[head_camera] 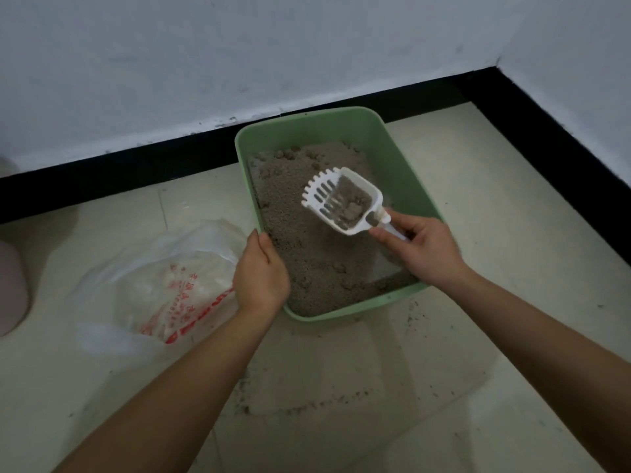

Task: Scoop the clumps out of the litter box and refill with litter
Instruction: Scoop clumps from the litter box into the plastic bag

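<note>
A green litter box [403,158] stands on the tiled floor against the wall, holding grey litter [307,254] with small clumps along its far side. My right hand [426,250] grips the handle of a white slotted scoop [341,199], held above the litter with grey clumps and some litter in its bowl. My left hand [261,271] holds the box's left rim. A bare patch of the box bottom shows near my right hand.
A clear plastic bag [164,281] with red print lies open on the floor left of the box. A pinkish object [10,288] sits at the left edge. Litter grains are scattered on the tiles [307,397] in front. A black baseboard [136,165] lines the walls.
</note>
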